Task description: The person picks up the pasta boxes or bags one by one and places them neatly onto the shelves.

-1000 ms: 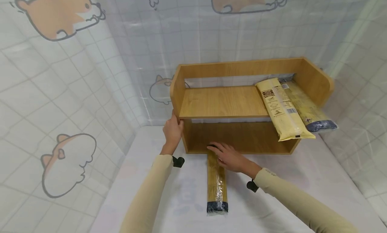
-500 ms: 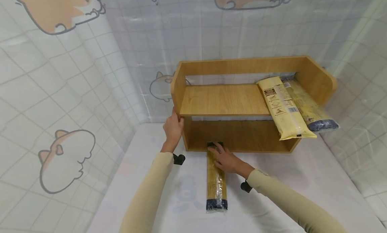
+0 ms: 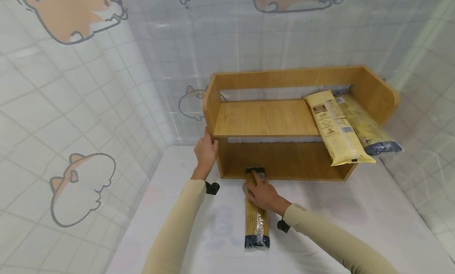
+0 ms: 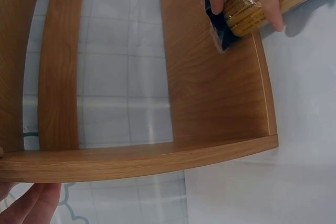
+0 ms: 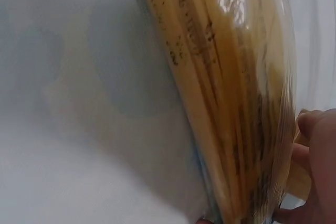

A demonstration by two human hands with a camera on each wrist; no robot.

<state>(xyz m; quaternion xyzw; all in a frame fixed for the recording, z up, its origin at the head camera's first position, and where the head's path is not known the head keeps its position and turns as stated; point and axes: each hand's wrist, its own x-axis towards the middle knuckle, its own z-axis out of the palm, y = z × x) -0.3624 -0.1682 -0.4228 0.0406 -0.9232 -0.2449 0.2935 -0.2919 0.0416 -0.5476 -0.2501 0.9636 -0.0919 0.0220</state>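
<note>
My left hand [image 3: 206,151] grips the left side panel of a two-tier wooden shelf [image 3: 266,118]. In the left wrist view its fingers [image 4: 44,203] lie against the panel's outer face. A slim clear pack of dried noodles [image 3: 256,222] with dark blue ends points away from me, its far end overlapping the lower board's front edge. My right hand [image 3: 264,195] lies over the pack's upper half and holds it from both sides, one finger stretched toward the dark end. Up close in the right wrist view, the noodle pack [image 5: 231,77] shows long strands under shiny film.
On the upper tier's right side lie a pale yellow packet [image 3: 337,130] and another clear noodle pack [image 3: 367,124], both jutting past the front edge. The shelf stands on a white-covered table [image 3: 309,238], with printed sheeting [image 3: 106,120] behind and at the sides.
My right hand has slid back along the noodle pack toward me, baring its dark far end. The pack and my left hand on the shelf stay about where they were.
</note>
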